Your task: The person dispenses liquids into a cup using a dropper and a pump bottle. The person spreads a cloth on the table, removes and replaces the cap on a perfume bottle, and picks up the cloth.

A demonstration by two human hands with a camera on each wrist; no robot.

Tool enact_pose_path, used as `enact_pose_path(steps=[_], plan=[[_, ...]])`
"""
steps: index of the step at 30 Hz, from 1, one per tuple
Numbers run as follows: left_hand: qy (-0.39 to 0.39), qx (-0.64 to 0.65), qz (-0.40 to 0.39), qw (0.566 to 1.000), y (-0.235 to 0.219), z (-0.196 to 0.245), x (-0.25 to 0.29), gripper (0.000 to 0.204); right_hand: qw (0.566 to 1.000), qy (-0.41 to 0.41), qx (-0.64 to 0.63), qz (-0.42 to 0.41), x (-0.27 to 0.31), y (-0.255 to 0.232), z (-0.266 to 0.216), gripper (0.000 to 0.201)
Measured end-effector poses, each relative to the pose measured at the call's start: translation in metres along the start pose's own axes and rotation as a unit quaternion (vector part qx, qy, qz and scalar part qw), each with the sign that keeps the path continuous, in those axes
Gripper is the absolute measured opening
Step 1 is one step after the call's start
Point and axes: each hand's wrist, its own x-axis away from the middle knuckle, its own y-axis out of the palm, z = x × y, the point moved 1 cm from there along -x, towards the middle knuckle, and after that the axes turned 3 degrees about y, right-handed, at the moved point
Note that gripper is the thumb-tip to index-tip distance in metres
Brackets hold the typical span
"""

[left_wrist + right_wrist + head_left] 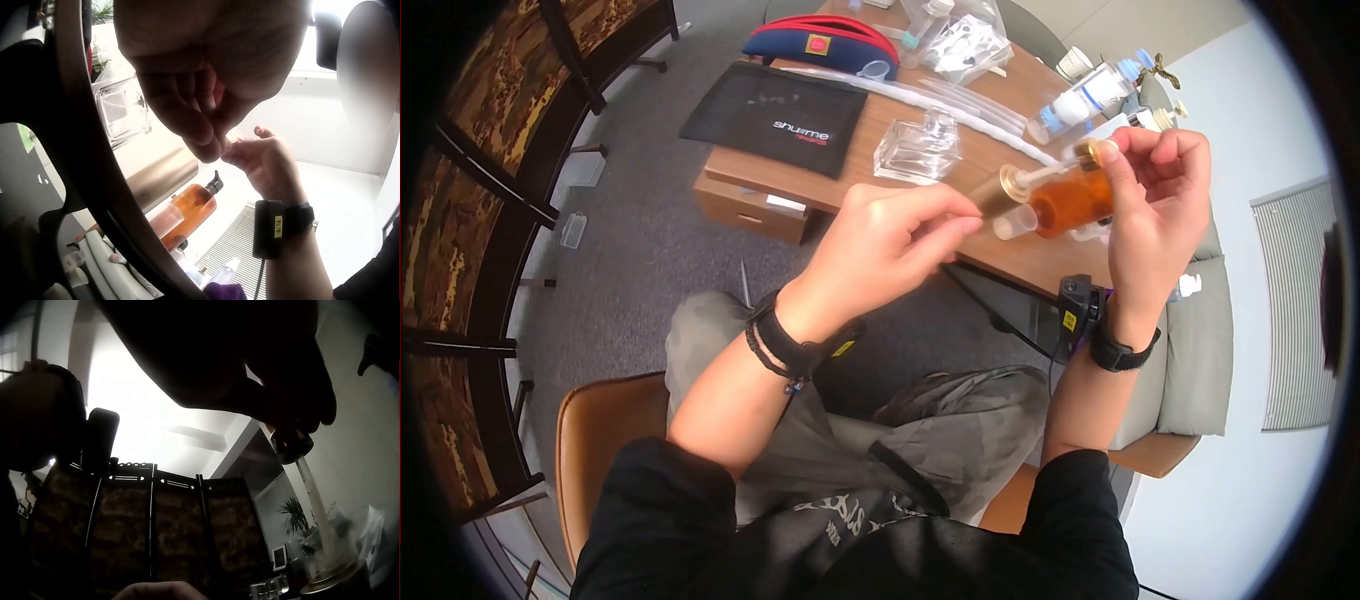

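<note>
A gold cap (1090, 152), with a pale stem below it, is pinched between thumb and fingers of my right hand (1155, 195). In the right wrist view the stem (315, 500) reaches down to the rim of a gold bottle (337, 581). That bottle stands beside the amber bottle (194, 209) in the left wrist view. Close in front of the gold bottle, my left hand (880, 240) has thumb and index fingertips together; whether anything lies between them cannot be told. Next to the amber bottle is a clear-walled cylinder (1015, 222).
On the wooden table (850, 185) are a clear glass bottle (918, 150), a black pouch (785, 115), a blue and red case (825, 45), clear tubes (975, 105) and a water bottle (1085, 97). A sofa (1200, 350) stands at the right.
</note>
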Motion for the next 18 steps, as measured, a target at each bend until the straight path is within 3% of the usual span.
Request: enact_pose_path(steps=[2, 8, 18], plan=[[0.001, 0.000, -0.001, 1.000, 0.000, 0.000, 0.000, 0.010, 0.997, -0.034, 0.062, -0.028, -0.001, 0.006, -0.001, 0.029], [-0.004, -0.005, 0.000, 1.000, -0.002, 0.002, 0.000, 0.010, 0.995, -0.002, 0.076, -0.068, 0.010, 0.021, 0.009, 0.027], [0.012, -0.003, 0.008, 1.000, -0.002, 0.002, 0.000, 0.009, 0.991, -0.022, 0.109, -0.077, 0.019, 0.027, 0.016, 0.029]])
